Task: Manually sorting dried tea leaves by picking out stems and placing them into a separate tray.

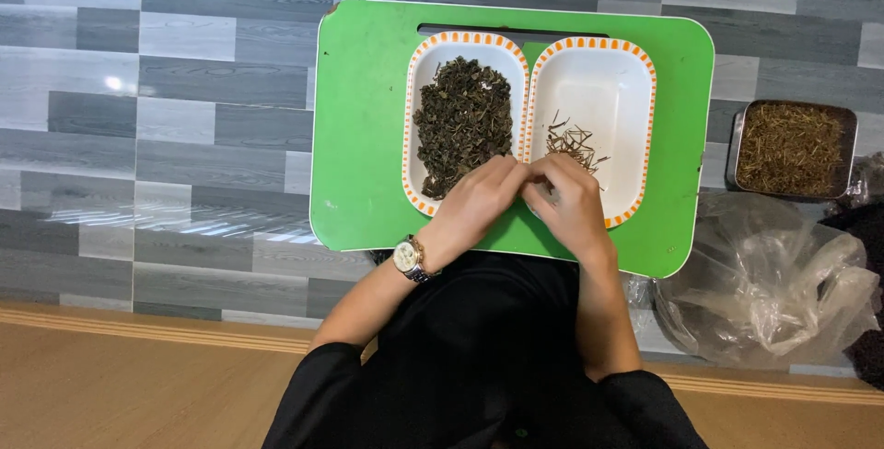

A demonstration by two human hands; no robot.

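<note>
Left hand (476, 198): my fingers pinch something small together with the right hand; what, I cannot tell.
Right hand (566, 202): fingers curled, touching the left.
Leaf dish (422, 90): long axis away from me.
Stem dish (635, 90): beside it, parallel.
Green tray (359, 136): carries both.

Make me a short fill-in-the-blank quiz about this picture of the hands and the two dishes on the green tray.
1. Both dishes sit on a tray coloured ____.
2. The left dish holds a heap of dark dried ____.
3. The wristwatch is worn on the ____ arm.
4. The left hand and right hand meet at the near edge where the two ____ touch.

Missing words: green; leaves; left; dishes
</note>
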